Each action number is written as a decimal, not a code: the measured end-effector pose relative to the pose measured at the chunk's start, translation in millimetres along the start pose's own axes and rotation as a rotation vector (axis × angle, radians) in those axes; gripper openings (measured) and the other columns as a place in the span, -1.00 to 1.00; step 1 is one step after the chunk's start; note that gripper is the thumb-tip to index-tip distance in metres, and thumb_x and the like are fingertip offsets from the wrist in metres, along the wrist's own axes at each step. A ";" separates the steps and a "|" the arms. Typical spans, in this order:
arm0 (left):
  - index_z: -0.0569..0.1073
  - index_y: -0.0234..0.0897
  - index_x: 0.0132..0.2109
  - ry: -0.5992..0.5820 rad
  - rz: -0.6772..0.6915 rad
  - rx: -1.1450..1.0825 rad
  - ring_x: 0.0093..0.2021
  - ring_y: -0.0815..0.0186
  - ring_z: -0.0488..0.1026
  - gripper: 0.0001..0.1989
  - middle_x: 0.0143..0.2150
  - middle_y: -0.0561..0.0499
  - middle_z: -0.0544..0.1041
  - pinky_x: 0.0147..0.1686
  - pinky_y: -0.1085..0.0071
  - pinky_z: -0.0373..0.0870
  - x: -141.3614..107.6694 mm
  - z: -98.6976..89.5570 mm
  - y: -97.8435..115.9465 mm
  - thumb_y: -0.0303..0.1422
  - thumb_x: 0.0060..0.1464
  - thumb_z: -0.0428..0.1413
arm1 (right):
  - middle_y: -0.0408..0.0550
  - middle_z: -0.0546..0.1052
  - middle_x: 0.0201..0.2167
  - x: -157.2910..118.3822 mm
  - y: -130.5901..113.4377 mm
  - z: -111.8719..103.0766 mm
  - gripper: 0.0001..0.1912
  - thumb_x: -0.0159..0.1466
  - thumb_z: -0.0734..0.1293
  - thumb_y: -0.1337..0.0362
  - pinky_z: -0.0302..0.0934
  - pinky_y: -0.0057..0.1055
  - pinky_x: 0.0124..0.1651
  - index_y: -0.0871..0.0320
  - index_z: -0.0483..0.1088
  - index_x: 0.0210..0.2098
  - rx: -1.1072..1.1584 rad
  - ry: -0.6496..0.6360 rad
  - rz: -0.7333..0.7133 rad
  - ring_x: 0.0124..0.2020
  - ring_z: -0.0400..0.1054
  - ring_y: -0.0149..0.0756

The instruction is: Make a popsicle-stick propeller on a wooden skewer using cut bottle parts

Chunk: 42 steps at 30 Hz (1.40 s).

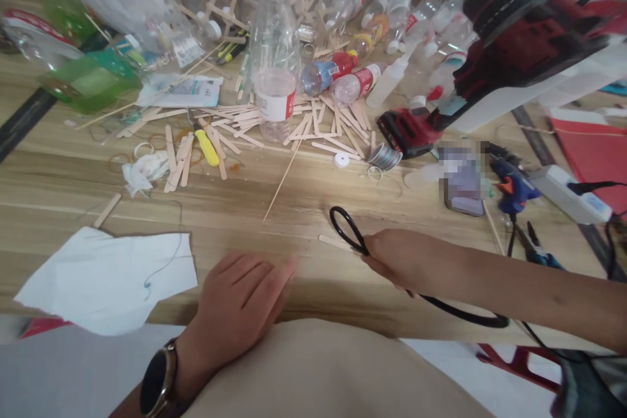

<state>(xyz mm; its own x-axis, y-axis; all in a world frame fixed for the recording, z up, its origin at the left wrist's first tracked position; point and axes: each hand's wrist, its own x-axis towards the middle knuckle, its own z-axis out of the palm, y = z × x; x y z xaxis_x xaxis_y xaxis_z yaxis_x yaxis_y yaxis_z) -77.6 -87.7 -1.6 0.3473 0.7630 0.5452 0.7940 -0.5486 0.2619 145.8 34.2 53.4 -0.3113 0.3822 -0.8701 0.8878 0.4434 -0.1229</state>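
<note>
My left hand [240, 300], with a watch on the wrist, rests back-up at the table's front edge; its fingers are curled together and nothing shows in them. To the right, my right hand [394, 256] is closed around a black cable [343, 228]. One loop of the cable sticks out past the fingers, and the rest runs below the forearm. A wooden stick [333, 241] lies on the table beside the loop, partly hidden by it and the hand. Between my hands is a gap of bare wood.
White paper [112, 277] lies at left. Loose wooden sticks [245, 119] surround an upright clear bottle [275, 91]. A yellow-handled tool [206, 147] lies nearby. At right are a red-black power tool [409, 130], a blue glue gun [516, 189] and a power strip [573, 192]. Plastic bottles crowd the back.
</note>
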 end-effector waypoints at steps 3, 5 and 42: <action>0.43 -0.38 -0.11 -0.013 0.003 -0.005 -0.48 0.30 0.49 -0.85 -0.44 -0.01 0.60 -0.47 0.36 0.35 3.3 1.8 -0.5 -0.54 0.22 0.00 | -0.06 0.54 -0.58 2.1 1.8 -4.2 -0.76 0.32 0.13 0.44 0.12 -0.47 -0.53 0.24 0.42 -0.33 -0.086 0.010 -0.054 -0.67 0.37 -0.37; 0.43 -0.38 -0.12 -0.015 0.004 -0.005 -0.48 0.29 0.50 -0.85 -0.45 0.00 0.59 -0.48 0.35 0.36 5.1 2.4 -0.7 -0.54 0.23 -0.01 | 0.02 0.58 -0.47 3.9 1.6 -5.4 -0.78 0.28 0.16 0.47 0.17 -0.44 -0.45 0.26 0.45 -0.30 -0.116 0.033 -0.078 -0.54 0.46 -0.29; 0.48 -0.29 -0.09 -0.016 -0.501 -0.368 -0.31 0.29 0.57 -0.78 -0.28 -0.04 0.63 -0.37 0.40 0.49 14.7 3.7 5.9 -0.38 0.29 -0.04 | -0.11 0.44 -0.63 -23.2 9.8 28.1 -0.69 0.12 0.19 0.63 -0.18 -0.35 -0.58 0.26 0.42 -0.23 -0.856 0.799 -0.333 -0.65 0.36 -0.23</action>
<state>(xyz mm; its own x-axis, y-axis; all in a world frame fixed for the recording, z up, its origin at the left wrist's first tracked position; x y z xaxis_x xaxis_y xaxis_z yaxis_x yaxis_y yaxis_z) -66.0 -78.5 5.0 -0.0138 0.9618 0.2736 0.6392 -0.2019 0.7421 171.2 6.9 59.0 -0.8702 0.4056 -0.2797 0.3084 0.8911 0.3328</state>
